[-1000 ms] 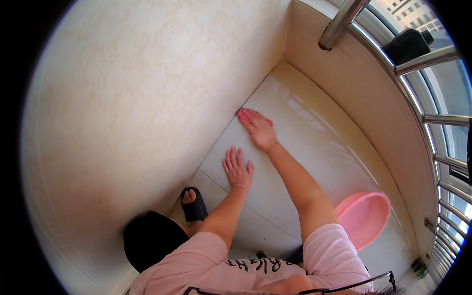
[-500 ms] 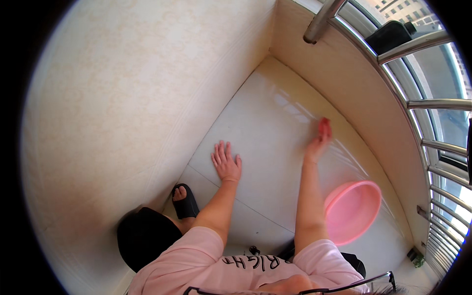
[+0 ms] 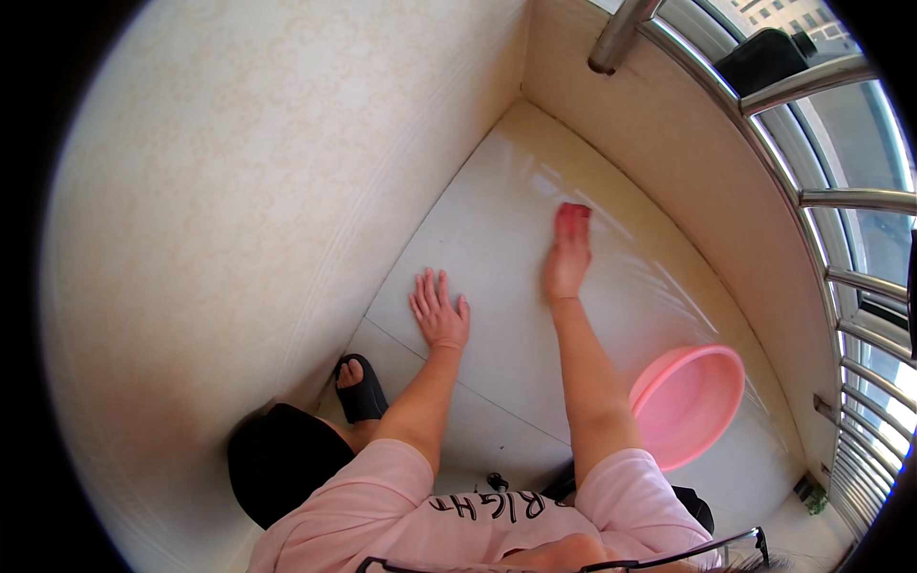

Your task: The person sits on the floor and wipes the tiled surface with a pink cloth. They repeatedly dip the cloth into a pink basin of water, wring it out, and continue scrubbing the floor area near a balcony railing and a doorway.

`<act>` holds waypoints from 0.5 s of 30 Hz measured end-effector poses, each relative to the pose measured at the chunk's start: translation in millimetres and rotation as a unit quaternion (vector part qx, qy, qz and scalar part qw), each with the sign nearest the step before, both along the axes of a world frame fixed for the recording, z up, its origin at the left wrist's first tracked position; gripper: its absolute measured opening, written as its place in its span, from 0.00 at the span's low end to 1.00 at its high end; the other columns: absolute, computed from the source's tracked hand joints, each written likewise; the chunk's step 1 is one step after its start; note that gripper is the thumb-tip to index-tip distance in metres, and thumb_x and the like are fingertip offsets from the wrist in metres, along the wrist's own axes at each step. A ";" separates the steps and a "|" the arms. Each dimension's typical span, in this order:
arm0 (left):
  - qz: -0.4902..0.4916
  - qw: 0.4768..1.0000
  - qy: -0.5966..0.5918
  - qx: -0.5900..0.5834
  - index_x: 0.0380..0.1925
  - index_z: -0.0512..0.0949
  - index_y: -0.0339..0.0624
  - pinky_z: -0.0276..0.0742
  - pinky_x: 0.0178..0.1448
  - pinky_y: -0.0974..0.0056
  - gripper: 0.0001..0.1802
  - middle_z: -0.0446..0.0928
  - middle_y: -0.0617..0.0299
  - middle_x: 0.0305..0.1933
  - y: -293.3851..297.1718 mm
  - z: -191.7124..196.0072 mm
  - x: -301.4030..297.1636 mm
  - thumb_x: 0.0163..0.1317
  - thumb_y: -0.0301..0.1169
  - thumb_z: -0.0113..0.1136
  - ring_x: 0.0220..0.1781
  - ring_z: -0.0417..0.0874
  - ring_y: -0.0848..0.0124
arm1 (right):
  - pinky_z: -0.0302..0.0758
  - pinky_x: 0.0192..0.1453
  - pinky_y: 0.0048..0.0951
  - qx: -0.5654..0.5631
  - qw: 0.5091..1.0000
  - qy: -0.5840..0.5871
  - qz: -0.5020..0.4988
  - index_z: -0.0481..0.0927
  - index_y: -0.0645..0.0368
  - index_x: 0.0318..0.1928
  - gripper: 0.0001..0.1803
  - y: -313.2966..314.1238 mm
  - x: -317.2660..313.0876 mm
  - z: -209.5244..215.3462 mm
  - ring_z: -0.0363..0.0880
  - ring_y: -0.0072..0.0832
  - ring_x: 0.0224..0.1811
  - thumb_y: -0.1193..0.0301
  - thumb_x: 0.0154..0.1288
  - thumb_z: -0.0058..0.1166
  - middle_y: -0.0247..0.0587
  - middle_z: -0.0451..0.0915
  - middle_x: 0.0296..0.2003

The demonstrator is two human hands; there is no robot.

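The pinkish-red cloth (image 3: 576,207) seems soft, light — best held flat under the bare right hand (image 3: 569,260), fingers together (bare left hand (image 3: 442,318): spread)

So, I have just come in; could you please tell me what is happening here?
A person in a pale pink shirt leans over a tiled floor. The right hand has a reddish cloth at its fingertips, over the floor; it is a little blurred, so the exact grip is unclear. The left hand lies flat on the tiles, fingers spread, holding nothing. A pink basin stands on the floor to the right of the right forearm.
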State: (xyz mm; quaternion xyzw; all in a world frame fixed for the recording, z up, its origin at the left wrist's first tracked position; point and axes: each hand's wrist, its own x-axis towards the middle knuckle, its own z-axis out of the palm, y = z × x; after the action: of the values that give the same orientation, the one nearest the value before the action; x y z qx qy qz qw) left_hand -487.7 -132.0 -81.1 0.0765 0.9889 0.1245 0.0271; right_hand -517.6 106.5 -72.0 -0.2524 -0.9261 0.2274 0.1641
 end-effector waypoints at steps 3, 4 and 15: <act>-0.001 1.000 0.001 -0.004 0.66 0.62 0.49 0.43 0.75 0.44 0.36 0.54 0.57 0.73 -2.1 -1.4 0.5 0.57 0.42 0.57 0.75 0.50 0.55 | 0.64 0.66 0.39 -0.054 0.993 -0.031 0.096 0.70 0.47 0.63 0.23 -47.6 -6.3 6.0 0.61 0.41 0.70 0.72 0.67 0.42 0.43 0.65 0.65; -0.003 1.000 0.002 -0.005 0.66 0.62 0.49 0.43 0.75 0.44 0.36 0.54 0.57 0.73 -1.1 -2.1 0.2 0.57 0.42 0.57 0.75 0.50 0.55 | 0.62 0.65 0.51 -0.075 0.988 -0.064 0.123 0.64 0.39 0.67 0.27 -60.0 -1.3 3.9 0.57 0.37 0.72 0.70 0.67 0.39 0.39 0.61 0.69; -0.004 1.000 -0.017 -0.002 0.66 0.61 0.48 0.44 0.75 0.43 0.36 0.54 0.56 0.73 -2.8 2.2 -1.9 0.57 0.41 0.57 0.75 0.51 0.54 | 0.62 0.68 0.31 -0.684 0.681 0.260 0.025 0.71 0.67 0.58 0.19 -9.9 -65.8 4.7 0.70 0.33 0.61 0.72 0.70 0.46 0.43 0.73 0.58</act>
State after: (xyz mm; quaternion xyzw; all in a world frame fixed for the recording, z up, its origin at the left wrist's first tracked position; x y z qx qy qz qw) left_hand -489.7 -134.9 -78.9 0.0785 0.9883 0.1233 0.0445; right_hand -583.4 96.6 -67.3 -0.2021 -0.4392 0.8578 0.1743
